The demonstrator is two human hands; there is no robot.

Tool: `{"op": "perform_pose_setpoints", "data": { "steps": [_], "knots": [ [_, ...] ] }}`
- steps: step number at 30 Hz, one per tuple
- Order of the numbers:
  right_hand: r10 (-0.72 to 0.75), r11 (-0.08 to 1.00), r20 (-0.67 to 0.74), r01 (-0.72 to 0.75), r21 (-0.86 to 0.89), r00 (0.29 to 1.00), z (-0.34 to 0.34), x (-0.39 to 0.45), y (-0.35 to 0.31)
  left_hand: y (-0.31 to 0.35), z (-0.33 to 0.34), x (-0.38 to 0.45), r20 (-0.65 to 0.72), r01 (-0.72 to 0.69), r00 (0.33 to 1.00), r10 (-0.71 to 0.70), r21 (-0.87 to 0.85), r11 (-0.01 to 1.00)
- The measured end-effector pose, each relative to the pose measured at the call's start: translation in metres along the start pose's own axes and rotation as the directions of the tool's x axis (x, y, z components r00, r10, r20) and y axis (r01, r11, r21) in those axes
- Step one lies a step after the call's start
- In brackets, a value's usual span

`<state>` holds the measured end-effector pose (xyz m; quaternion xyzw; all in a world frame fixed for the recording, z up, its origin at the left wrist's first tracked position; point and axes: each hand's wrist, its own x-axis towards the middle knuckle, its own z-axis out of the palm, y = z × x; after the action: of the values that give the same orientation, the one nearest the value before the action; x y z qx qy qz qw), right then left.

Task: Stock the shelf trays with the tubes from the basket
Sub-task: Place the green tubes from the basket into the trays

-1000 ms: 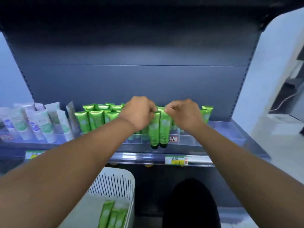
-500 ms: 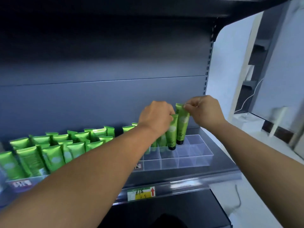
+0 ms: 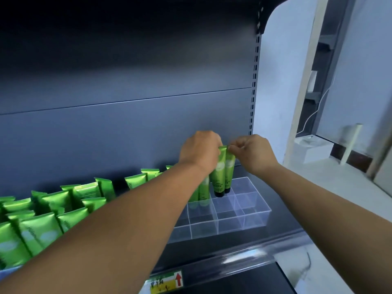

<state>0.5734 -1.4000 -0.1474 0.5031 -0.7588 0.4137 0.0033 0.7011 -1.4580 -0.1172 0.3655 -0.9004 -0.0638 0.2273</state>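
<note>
We see the shelf (image 3: 244,249) carrying rows of green tubes (image 3: 53,211) already stocked, well to the left of our grips. Just below our grips sits the clear tray (image 3: 250,211); a few tubes stand in its back-left cells, while most cells look unfilled, so we judge much stocking remains. Our left hand (image 3: 199,151) grips one tube (image 3: 219,172) by its crimped top, and our right hand (image 3: 252,152) pinches a second tube (image 3: 229,168), both hanging cap-down over the back cells. The basket is out of view.
</note>
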Motion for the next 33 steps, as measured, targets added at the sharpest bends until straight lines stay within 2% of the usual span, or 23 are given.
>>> {"op": "perform_pose_setpoints", "data": {
  "steps": [13, 22, 28, 33],
  "knots": [
    [0.005, 0.992, 0.169, 0.016, -0.123, 0.986, 0.019, -0.005, 0.018, -0.002, 0.037, -0.005, 0.111, -0.014, 0.994, -0.007, 0.184, 0.983],
    [0.051, 0.973, 0.208, -0.001, -0.232, 0.977, 0.002, -0.019, -0.013, -0.01, 0.01, -0.023, 0.061, -0.072, 0.996, 0.06, 0.208, 0.975],
    [-0.099, 0.925, 0.278, 0.191, -0.328, 0.955, 0.002, -0.057, -0.063, -0.038, -0.035, -0.077, 0.087, -0.035, 0.996, 0.017, 0.211, 0.977],
    [-0.147, 0.881, 0.367, 0.29, -0.374, 0.919, 0.029, -0.103, -0.118, -0.087, -0.067, -0.145, 0.057, 0.055, 0.996, -0.069, 0.212, 0.976]
  ]
}}
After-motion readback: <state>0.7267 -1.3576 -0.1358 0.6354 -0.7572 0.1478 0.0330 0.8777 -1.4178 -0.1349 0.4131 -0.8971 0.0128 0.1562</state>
